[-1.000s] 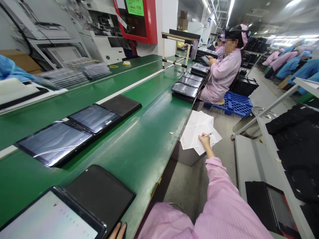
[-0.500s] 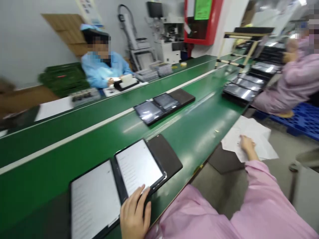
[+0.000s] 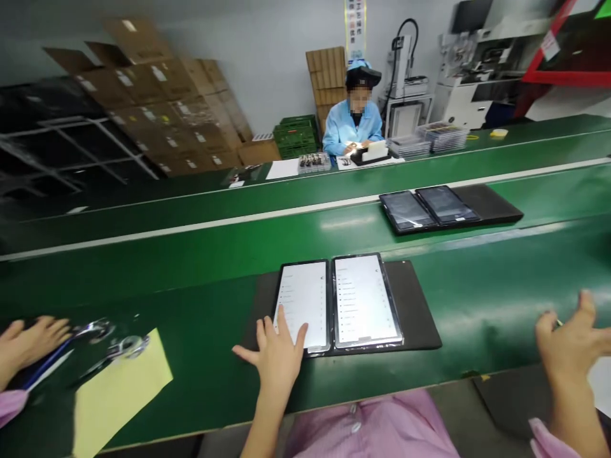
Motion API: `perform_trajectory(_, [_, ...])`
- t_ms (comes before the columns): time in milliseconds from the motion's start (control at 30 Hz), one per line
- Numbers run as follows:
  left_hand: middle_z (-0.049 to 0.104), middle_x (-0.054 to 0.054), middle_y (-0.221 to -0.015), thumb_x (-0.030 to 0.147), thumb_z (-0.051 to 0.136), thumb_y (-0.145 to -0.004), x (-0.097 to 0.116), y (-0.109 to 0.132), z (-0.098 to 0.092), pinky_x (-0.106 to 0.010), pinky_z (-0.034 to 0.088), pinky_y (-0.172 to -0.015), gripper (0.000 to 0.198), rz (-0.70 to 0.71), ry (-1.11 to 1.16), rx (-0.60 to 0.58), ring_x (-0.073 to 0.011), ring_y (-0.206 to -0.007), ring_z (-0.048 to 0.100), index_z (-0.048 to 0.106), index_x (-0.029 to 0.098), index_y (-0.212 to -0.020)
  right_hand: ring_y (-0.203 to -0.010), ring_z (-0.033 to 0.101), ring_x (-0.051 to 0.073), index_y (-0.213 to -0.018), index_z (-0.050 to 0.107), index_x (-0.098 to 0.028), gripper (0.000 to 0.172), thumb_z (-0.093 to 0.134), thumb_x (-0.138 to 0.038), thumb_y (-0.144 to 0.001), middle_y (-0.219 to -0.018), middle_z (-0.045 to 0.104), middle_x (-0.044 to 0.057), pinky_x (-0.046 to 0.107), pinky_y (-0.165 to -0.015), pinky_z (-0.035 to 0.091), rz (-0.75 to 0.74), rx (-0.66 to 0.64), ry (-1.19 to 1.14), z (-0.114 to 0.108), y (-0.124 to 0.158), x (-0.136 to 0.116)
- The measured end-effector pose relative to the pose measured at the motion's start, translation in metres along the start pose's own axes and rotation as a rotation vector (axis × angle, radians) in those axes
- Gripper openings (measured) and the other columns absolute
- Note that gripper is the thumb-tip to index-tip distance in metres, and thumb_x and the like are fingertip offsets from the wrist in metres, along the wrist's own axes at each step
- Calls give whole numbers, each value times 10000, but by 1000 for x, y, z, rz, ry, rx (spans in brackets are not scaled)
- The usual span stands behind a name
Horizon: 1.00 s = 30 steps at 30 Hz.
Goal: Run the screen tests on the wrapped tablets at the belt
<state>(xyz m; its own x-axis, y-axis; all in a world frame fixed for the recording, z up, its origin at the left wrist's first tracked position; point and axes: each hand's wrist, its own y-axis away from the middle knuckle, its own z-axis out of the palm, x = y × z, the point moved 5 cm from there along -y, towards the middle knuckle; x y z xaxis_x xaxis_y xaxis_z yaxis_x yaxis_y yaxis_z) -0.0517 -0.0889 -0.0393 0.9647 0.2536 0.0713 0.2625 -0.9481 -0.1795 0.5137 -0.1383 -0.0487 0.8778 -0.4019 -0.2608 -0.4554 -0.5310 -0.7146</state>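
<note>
Two tablets with lit white screens lie side by side on a black mat (image 3: 413,305) on the green bench (image 3: 191,305) in front of me. My left hand (image 3: 275,353) is open, fingers spread, with the fingertips on the lower part of the left tablet (image 3: 303,299). The right tablet (image 3: 363,299) is untouched. My right hand (image 3: 570,343) is raised at the far right by the bench's near edge, fingers apart, touching nothing I can see. Pink sleeves cover both my arms.
Another person's hand (image 3: 28,340) rests at the left by a blue pen, metal tools (image 3: 112,337) and a yellow sheet (image 3: 119,388). Two dark tablets (image 3: 429,207) lie on a second mat further back. A co-worker in blue (image 3: 356,124) sits across, with cardboard boxes (image 3: 157,95) behind.
The view has swung left, off the papers and back to the bench. My left hand shifted onto the left tablet and spread flat. My right hand left the papers and rose, open.
</note>
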Motion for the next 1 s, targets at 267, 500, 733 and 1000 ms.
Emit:
perform_trajectory(267, [501,-245,-1469,470,602,-916,66,26,-3,-824,120,-1067,640,249,-101,-15,-431,-1416,376,441,253,-1495,-1292,274,498,-1486,418,-195,662,588,-260,-850,-1445,181,224,678,-909,377,-224,110,-245,-7,2,-163])
perform_trajectory(500, [338,-167,-1598,590,557,-902,90,35,3,-852,186,-1032,569,399,128,-78,-477,-1461,258,515,386,-1432,-1305,270,480,-1453,475,-162,580,589,-246,-891,-1427,200,232,641,-943,388,-296,92,-226,-22,20,-210])
perform_trajectory(733, [223,-198,-1626,614,475,-927,46,33,0,-809,208,-1060,657,315,182,-94,-470,-1491,169,381,350,-1522,-1304,300,496,-1442,510,-167,541,582,-266,-915,-1443,257,238,670,-969,345,-347,30,-293,-34,36,-209])
perform_trajectory(1000, [330,-301,-1536,506,344,-1002,-11,16,0,-806,227,-1047,626,-23,27,48,-443,-1443,290,432,114,-1482,-1302,387,402,-1341,593,-309,369,471,-393,-1004,-1488,298,168,622,-1025,324,-598,-387,-435,-33,91,-272])
